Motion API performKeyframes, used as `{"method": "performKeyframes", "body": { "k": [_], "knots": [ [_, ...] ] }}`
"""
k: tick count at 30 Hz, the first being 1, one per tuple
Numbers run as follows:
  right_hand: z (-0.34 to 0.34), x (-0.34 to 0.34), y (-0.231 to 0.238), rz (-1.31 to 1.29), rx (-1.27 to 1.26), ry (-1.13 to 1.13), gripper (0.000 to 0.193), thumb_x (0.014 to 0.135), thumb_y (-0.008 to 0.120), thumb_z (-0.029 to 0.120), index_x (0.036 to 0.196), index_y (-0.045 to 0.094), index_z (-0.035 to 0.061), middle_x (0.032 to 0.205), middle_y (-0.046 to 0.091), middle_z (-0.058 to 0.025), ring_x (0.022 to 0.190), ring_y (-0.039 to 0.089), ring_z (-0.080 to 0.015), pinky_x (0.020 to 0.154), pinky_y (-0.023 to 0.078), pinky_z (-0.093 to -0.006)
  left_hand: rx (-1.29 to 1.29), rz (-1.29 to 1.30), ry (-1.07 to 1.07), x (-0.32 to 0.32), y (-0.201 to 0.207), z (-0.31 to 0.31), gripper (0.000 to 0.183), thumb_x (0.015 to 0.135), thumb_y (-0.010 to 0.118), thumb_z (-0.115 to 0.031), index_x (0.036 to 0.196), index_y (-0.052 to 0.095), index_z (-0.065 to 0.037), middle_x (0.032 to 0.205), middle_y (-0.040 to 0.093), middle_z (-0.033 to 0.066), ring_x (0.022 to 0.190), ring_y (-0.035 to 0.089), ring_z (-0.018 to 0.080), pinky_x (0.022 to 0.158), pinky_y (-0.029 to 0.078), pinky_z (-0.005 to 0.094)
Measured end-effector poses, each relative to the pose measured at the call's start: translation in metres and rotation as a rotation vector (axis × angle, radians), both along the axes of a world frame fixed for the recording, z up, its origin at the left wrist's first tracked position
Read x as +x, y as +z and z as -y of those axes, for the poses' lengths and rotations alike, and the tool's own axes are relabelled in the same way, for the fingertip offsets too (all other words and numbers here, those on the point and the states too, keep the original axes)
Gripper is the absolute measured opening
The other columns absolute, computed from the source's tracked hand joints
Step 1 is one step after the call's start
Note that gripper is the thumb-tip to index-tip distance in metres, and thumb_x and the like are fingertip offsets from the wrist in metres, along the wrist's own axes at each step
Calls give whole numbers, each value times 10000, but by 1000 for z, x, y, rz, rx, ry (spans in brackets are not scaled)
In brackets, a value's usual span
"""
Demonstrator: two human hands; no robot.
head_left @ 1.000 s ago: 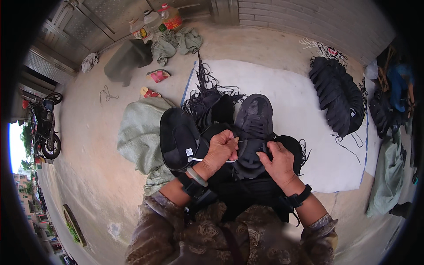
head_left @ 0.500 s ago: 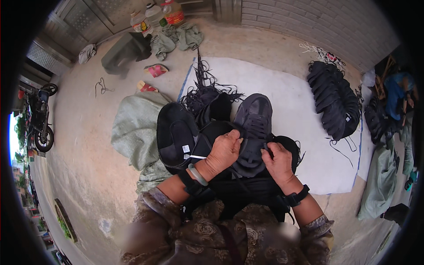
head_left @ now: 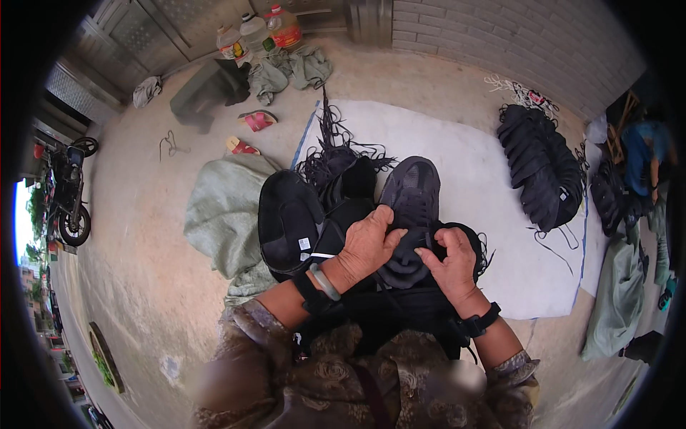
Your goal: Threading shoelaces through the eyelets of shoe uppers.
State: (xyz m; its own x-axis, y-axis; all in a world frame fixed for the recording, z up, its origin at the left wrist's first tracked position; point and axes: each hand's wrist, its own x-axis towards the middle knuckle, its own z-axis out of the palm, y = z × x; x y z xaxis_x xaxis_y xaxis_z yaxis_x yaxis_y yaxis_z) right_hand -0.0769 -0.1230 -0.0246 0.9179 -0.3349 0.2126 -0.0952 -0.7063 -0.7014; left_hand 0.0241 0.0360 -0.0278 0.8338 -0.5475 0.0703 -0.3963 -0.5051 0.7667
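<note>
**Both hands at the lacing of the dark shoe**

The dark shoe (head_left: 413, 194) sits right in front of me, near the middle of the scene, its toe pointing to the far side and its collar toward my body. I have my left hand (head_left: 366, 247) over its left edge and my right hand (head_left: 453, 268) at its right edge, both beside the near end of the lacing (head_left: 416, 213).

On the left, my thumb reaches across the shoe, parted a little from the bent forefinger. On the right, thumb and forefinger stand slightly apart too, with the other fingers curled in. Any lace there would be black on black, so I cannot tell whether either set of fingers has one trapped.

I judge the step in hand to be working the lace near the top of the tongue. To my mind the next move calls for a fine pinch on a lace end, and a light touch that leaves the shoe where it is.

Just left of it lies a black shoe piece (head_left: 287, 214) with a small white tag (head_left: 304, 244). Beyond, a heap of black laces (head_left: 334, 155) rests at the left of the white sheet (head_left: 471, 193).
</note>
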Motion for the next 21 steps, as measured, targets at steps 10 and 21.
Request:
{"method": "performKeyframes", "body": {
  "k": [10,21],
  "knots": [
    [-25,34,-1,157,-409,204,99,650,640,109,741,604,119,742,477,-18,747,481,-213,702,322,-365,118,162,-129,-8,-4,-12,323,730,636,-146,993,552,21,881,599,191,775,597,364,685,492,401],
    [-24,26,11,34,-520,303,81,678,603,127,627,540,115,682,459,-42,728,484,-217,723,313,-376,-41,202,-101,-3,-15,-12,241,743,558,-56,970,583,21,846,616,188,781,602,350,694,494,397]
  ]
}}
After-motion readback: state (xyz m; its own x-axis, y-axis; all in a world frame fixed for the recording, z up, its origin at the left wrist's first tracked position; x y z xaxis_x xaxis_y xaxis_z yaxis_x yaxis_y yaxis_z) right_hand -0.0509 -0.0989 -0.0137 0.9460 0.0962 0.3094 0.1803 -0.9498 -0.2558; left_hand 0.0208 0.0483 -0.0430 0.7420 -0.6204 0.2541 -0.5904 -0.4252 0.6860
